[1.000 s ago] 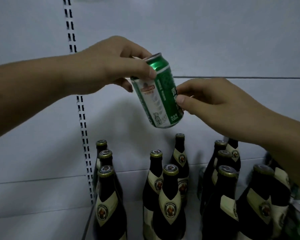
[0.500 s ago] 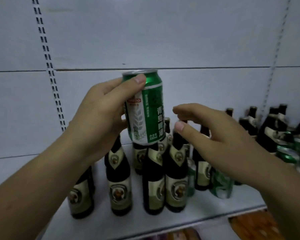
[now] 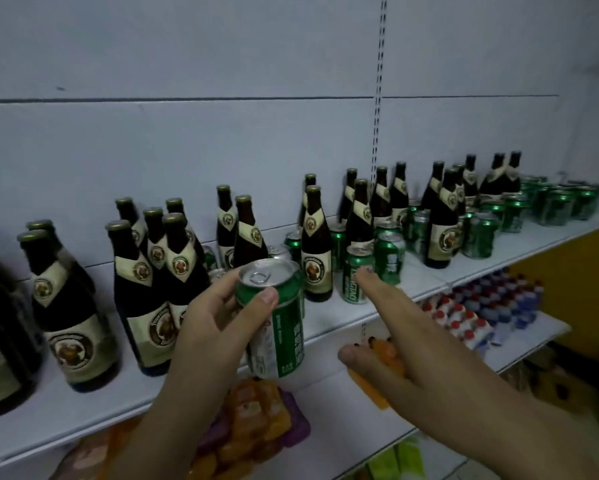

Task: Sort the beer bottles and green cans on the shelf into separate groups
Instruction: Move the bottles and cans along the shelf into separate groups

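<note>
My left hand (image 3: 218,323) grips a green can (image 3: 277,320) upright, in front of the white shelf (image 3: 325,323). My right hand (image 3: 405,334) reaches forward with straight fingers, its fingertips near another green can (image 3: 356,282) standing at the shelf's front edge; it holds nothing. Several dark beer bottles (image 3: 156,282) with cream labels stand in clusters along the shelf. Green cans (image 3: 481,237) are mixed among the bottles in the middle, and a group of cans (image 3: 561,202) stands at the far right.
The shelf's white back wall (image 3: 221,140) has a slotted upright (image 3: 379,81). On the lower shelf lie orange snack packets (image 3: 253,420) and small bottles with red and blue caps (image 3: 492,310). A yellow panel (image 3: 575,289) stands at the right.
The view has swung right and down along the shelf. My left hand has lowered the can to shelf height. My right hand has straightened and stretched toward a standing can.
</note>
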A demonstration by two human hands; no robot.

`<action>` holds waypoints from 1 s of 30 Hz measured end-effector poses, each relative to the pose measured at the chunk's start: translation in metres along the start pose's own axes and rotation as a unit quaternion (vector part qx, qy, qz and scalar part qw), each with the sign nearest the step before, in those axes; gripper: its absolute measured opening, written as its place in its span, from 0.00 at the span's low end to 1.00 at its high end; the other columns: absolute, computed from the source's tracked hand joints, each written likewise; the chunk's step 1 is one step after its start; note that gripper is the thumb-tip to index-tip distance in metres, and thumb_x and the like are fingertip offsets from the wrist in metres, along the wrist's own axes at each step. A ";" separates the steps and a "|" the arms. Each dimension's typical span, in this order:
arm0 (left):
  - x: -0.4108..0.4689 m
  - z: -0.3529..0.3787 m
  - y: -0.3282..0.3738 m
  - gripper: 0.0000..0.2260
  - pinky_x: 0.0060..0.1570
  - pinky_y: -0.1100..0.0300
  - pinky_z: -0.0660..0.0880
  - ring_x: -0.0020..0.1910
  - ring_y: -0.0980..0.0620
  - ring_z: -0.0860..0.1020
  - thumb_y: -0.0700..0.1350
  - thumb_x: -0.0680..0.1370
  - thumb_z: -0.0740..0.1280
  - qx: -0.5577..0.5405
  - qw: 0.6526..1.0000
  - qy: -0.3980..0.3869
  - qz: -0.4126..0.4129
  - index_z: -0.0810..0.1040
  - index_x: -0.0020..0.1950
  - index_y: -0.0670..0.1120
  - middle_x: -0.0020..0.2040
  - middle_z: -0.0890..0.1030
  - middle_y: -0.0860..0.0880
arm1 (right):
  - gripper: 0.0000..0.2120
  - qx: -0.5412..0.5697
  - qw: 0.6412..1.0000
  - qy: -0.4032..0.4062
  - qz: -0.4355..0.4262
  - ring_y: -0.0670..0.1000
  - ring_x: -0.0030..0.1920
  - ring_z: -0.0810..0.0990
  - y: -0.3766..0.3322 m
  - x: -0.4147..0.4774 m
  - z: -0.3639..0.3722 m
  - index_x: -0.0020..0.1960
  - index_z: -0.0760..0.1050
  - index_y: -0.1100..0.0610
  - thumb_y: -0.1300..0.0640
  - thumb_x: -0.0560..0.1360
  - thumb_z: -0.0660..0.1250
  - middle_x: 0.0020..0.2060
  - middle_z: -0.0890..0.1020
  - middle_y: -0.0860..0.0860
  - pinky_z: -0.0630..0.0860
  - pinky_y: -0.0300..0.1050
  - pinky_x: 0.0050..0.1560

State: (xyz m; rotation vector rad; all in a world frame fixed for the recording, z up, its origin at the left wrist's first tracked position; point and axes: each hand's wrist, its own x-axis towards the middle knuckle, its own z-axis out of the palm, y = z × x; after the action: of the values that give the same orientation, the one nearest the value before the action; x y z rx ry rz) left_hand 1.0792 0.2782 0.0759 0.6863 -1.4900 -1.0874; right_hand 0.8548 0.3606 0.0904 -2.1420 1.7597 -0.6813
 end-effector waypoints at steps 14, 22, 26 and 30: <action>0.013 -0.015 -0.078 0.12 0.54 0.56 0.81 0.58 0.58 0.82 0.57 0.74 0.69 0.034 0.996 0.076 -0.027 0.82 0.57 0.65 0.57 0.85 0.58 | 0.31 0.092 0.987 0.121 -0.044 0.35 0.68 0.66 0.033 0.134 0.075 0.78 0.60 0.43 0.44 0.79 0.69 0.72 0.66 0.38 0.66 0.38 0.70; 0.042 -0.011 -0.108 0.18 0.52 0.70 0.77 0.57 0.62 0.82 0.50 0.76 0.66 -0.001 0.998 0.047 -0.037 0.77 0.65 0.53 0.57 0.84 0.61 | 0.45 0.151 0.978 0.146 -0.013 0.41 0.64 0.70 0.052 0.208 0.107 0.77 0.59 0.41 0.43 0.68 0.80 0.68 0.66 0.44 0.69 0.34 0.63; 0.045 -0.011 -0.113 0.18 0.52 0.70 0.77 0.57 0.62 0.81 0.49 0.76 0.66 -0.015 0.997 0.057 -0.041 0.77 0.65 0.52 0.57 0.83 0.62 | 0.35 0.225 0.964 0.140 -0.016 0.39 0.61 0.78 0.061 0.216 0.120 0.70 0.68 0.42 0.48 0.68 0.81 0.64 0.76 0.43 0.78 0.39 0.61; 0.042 -0.012 -0.118 0.22 0.54 0.58 0.80 0.60 0.53 0.82 0.57 0.71 0.70 -0.056 0.994 0.079 -0.055 0.79 0.65 0.54 0.60 0.84 0.54 | 0.30 0.279 0.947 0.160 -0.004 0.33 0.55 0.80 0.068 0.203 0.115 0.63 0.73 0.42 0.57 0.67 0.83 0.53 0.81 0.32 0.77 0.30 0.52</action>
State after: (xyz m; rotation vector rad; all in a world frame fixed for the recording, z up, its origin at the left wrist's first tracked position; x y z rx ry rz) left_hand 1.0648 0.1905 -0.0129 0.7644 -1.2598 -1.1636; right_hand 0.8873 0.1398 -0.0050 -1.7146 1.4514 -1.4030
